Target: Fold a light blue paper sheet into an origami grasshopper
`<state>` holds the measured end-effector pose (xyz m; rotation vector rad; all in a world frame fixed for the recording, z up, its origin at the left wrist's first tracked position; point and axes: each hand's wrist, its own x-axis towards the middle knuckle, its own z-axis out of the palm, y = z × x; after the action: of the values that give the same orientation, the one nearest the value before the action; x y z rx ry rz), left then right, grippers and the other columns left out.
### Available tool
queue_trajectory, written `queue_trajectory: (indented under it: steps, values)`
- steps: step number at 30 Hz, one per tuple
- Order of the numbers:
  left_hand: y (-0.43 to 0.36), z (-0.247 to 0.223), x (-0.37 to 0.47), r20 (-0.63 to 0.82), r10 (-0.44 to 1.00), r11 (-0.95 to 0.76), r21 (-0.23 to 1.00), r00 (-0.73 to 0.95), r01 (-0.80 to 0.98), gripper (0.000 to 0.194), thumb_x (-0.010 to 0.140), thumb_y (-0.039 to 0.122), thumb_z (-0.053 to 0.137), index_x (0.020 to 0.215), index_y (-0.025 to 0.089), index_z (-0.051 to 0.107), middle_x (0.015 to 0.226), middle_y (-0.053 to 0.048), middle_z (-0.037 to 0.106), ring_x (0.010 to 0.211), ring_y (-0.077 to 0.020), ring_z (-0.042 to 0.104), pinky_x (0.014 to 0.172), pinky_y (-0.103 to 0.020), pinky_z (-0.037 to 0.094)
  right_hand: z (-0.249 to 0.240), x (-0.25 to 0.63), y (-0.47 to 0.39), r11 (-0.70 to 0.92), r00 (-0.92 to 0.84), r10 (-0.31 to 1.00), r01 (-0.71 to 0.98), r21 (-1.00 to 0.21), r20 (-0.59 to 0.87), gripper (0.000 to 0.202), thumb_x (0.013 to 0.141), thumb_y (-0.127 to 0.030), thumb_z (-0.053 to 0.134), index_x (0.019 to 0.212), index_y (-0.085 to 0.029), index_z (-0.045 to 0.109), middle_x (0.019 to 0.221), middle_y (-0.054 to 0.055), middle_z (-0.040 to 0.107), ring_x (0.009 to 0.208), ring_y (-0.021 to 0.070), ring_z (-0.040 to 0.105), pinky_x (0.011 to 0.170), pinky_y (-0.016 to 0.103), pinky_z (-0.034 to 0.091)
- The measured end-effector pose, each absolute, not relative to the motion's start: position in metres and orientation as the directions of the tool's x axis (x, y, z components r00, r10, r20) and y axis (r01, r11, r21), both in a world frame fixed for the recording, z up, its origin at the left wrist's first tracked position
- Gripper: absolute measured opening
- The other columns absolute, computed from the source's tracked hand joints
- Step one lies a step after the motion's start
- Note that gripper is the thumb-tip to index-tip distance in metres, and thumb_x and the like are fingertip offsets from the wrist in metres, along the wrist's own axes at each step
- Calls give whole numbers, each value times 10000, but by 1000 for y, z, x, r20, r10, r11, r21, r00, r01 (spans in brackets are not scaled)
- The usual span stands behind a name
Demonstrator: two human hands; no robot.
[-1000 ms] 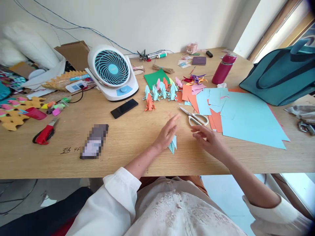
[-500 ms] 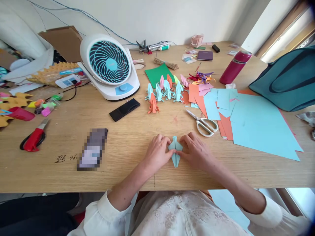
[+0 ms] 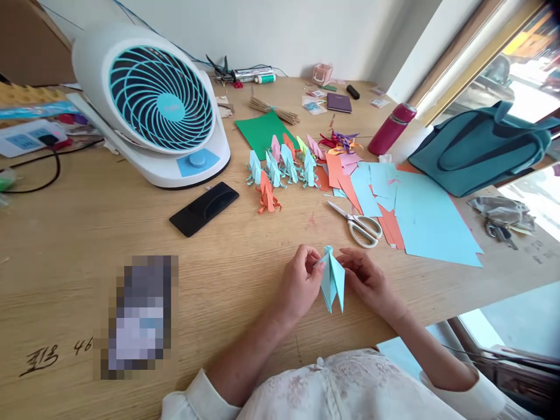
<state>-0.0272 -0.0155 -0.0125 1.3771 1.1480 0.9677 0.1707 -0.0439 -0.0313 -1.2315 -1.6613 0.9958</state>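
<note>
The head camera is showing a light blue folded paper figure [image 3: 332, 283] being held upright just above the near edge of the desk [image 3: 87, 233], the left hand [image 3: 300, 286] pinching its upper left flap with closed fingers [image 3: 315, 263] and the right hand [image 3: 367, 280] pinching the right side the same way. This is looking like a mid-fold shaping step, and the next crease is likely calling for a steady grip on both sides. Beyond them, scissors [image 3: 359, 224], blue paper sheets [image 3: 429, 221], finished paper figures [image 3: 280, 169], a black phone [image 3: 203, 208] and a desk fan [image 3: 157, 111] are lying further back.
</note>
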Motion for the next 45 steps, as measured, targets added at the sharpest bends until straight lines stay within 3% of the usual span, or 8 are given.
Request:
queue_trajectory:
  steps: [8, 12, 15, 22, 29, 33, 38, 45]
  values:
    - [-20, -12, -37, -2, 981, -26, 989, 194, 145, 49, 918, 164, 523, 910, 189, 565, 847, -5, 642, 759, -120, 612, 708, -219, 477, -23, 167, -53, 262, -251, 953, 418, -870, 167, 312, 974, -210, 514, 1274, -296, 532, 1110, 57, 626, 871, 164, 642, 776, 321, 556]
    - [-20, -11, -37, -84, 984, 66, 990, 158, 121, 90, 943, 246, 475, 909, 199, 543, 740, 26, 584, 518, -91, 532, 505, -200, 442, -18, 167, -49, 417, -377, 892, 470, -778, 250, 454, 950, -165, 517, 1387, -275, 459, 1247, 101, 593, 1115, 224, 602, 958, 409, 514]
    - [-21, -13, -35, -126, 973, 112, 990, 192, 82, 138, 943, 258, 435, 921, 196, 555, 742, 23, 572, 461, -84, 506, 428, -197, 427, -18, 168, -39, 483, -422, 860, 498, -720, 286, 455, 934, -114, 505, 1361, -270, 490, 1251, 100, 592, 1134, 221, 593, 938, 389, 520]
    - [-29, -18, -39, -57, 940, 62, 998, 338, -4, 364, 808, 49, 418, 1119, 168, 567, 1030, -65, 671, 897, -164, 673, 789, -291, 583, -12, 179, -19, 511, -522, 815, 444, -736, 251, 458, 929, -70, 460, 1345, -255, 504, 1244, 102, 615, 1149, 229, 583, 961, 422, 508]
    - [-39, -17, -50, 144, 899, -342, 819, 413, 461, 411, 878, 61, 493, 1260, 210, 513, 1217, -104, 610, 1067, -208, 618, 930, -385, 540, -9, 191, -14, 610, -648, 727, 459, -646, 227, 438, 963, -164, 510, 1392, -245, 479, 1261, 116, 617, 1146, 247, 578, 963, 445, 511]
    - [-42, -13, -52, 189, 856, -453, 723, 481, 521, 482, 873, 46, 516, 1321, 215, 466, 1259, -114, 575, 1204, -241, 537, 1025, -456, 482, -12, 190, -13, 642, -651, 716, 473, -603, 252, 388, 967, -170, 501, 1349, -228, 525, 1207, 121, 633, 1092, 246, 602, 927, 439, 527]
    - [-41, -10, -50, 179, 862, -454, 688, 473, 567, 465, 862, 89, 595, 1301, 208, 500, 1273, -125, 538, 1200, -258, 521, 1018, -456, 484, -14, 188, -13, 685, -655, 696, 483, -546, 295, 311, 959, -186, 522, 1261, -217, 587, 1188, 131, 636, 1067, 258, 609, 893, 451, 532]
    - [-35, -14, -50, 220, 865, -461, 701, 450, 543, 345, 911, 19, 478, 1192, 198, 566, 1094, -76, 635, 1056, -197, 590, 939, -362, 505, -15, 183, -13, 720, -689, 664, 484, -497, 290, 352, 963, -161, 501, 1309, -203, 553, 1165, 126, 655, 1000, 253, 609, 856, 444, 516]
